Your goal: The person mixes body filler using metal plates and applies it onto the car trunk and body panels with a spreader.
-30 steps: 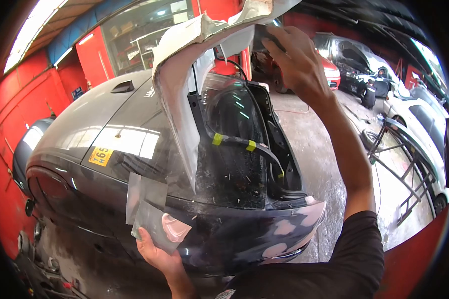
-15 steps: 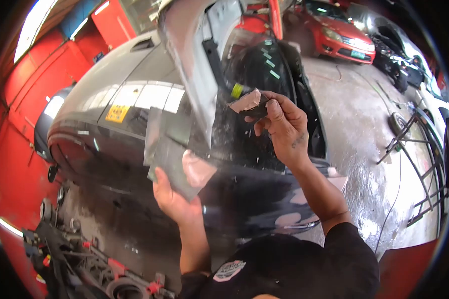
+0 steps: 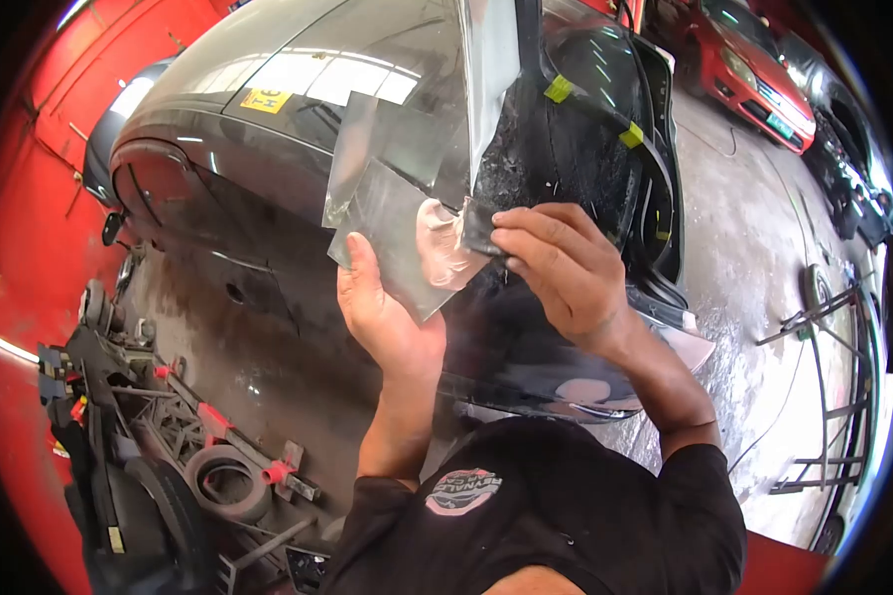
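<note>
My left hand (image 3: 392, 322) supports a flat grey mixing board (image 3: 382, 208) from below, its thumb over the near edge. A mound of pink body filler (image 3: 437, 253) lies near the board's right side. My right hand (image 3: 575, 273) pinches a small black spreader (image 3: 481, 228) between thumb and fingers. The spreader's edge touches the filler, which shows ridges there. Beyond the board, a paler flat sheet (image 3: 350, 149) sticks out; I cannot tell whether it is joined to the board. Both hands are above the side of a dark car (image 3: 298, 149).
Pink filler patches (image 3: 595, 390) mark the car's near corner. A raised panel (image 3: 489, 79) stands just beyond my hands. Car parts and a tyre (image 3: 230, 481) lie on the floor at lower left. A metal rack (image 3: 843, 372) stands at right; a red car (image 3: 749, 69) is farther back.
My right hand has come down and left, bringing the spreader from the air onto the filler. The board sits higher and farther right in view, and the camera view has shifted.
</note>
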### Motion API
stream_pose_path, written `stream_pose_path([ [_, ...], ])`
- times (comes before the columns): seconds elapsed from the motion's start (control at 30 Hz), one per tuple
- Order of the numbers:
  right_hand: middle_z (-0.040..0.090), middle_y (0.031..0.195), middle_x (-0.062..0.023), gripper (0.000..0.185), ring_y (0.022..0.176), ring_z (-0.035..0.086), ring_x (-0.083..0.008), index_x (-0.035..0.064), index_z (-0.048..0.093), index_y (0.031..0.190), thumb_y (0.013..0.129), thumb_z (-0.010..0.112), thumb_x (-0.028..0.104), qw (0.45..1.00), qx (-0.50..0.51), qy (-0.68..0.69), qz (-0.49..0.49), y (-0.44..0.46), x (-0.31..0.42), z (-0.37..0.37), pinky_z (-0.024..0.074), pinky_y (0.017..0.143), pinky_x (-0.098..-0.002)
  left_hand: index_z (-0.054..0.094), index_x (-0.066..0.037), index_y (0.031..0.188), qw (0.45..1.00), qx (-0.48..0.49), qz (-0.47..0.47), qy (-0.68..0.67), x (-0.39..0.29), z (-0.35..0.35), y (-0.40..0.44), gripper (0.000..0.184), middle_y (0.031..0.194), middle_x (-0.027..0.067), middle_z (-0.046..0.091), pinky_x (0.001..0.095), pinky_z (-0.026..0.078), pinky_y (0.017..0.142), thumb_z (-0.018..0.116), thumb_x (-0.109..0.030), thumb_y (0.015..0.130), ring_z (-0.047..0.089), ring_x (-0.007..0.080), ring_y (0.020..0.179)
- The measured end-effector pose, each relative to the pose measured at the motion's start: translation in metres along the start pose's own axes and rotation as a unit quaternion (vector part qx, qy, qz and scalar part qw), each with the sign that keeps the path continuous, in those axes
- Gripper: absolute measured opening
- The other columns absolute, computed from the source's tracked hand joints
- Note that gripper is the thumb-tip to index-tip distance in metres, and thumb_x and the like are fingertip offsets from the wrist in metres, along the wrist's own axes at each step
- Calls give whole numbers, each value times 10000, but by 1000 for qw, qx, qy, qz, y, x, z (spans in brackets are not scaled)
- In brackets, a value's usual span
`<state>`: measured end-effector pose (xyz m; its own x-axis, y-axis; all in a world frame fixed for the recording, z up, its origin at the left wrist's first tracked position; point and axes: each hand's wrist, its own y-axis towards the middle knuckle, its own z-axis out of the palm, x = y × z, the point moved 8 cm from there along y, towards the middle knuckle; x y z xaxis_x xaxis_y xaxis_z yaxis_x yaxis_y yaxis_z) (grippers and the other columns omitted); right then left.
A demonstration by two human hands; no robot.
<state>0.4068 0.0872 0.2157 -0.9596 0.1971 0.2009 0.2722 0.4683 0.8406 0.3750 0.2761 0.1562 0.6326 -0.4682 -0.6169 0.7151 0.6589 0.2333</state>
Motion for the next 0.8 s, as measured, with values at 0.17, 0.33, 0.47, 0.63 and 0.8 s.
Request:
stream_pose_path([
  [0.17,721,1189,-148,317,1033,663,-364,7,721,1104,793,781,-11,997,19,-54,-42,0,-7,-20,573,833,-416,595,25,1297,999,18,21,16,-21,-10,1,367,1239,120,675,394,534,988,556,-276,1090,678,229,1112],
  [0.33,713,1214,-142,373,1058,654,-353,22,727,1093,727,798,33,984,63,-55,-157,11,26,-20,571,813,-414,605,41,1280,997,37,-10,74,-24,-18,6,360,1234,140,679,383,541,969,562,-260,1087,687,229,1093],
  [0.47,682,1254,-138,405,1073,639,-348,20,725,1100,704,746,99,964,127,-94,-216,13,40,-6,561,802,-405,609,48,1283,994,44,-15,94,-22,-8,1,368,1216,142,686,380,543,964,571,-257,1082,693,229,1077],
  [0.63,683,1205,-136,318,1024,643,-325,8,711,1098,794,691,100,972,143,-97,-162,6,29,-13,556,809,-422,601,68,1303,995,11,29,97,-33,-2,3,385,1234,170,687,402,553,970,567,-246,1082,701,263,1084],
  [0.8,721,958,-103,227,802,688,-201,-25,702,1184,1027,626,119,971,-140,102,165,-1,-61,-48,554,687,-325,582,78,1324,991,-11,70,117,-46,-15,9,404,1272,188,669,428,552,994,573,-241,1076,689,290,1125],
])
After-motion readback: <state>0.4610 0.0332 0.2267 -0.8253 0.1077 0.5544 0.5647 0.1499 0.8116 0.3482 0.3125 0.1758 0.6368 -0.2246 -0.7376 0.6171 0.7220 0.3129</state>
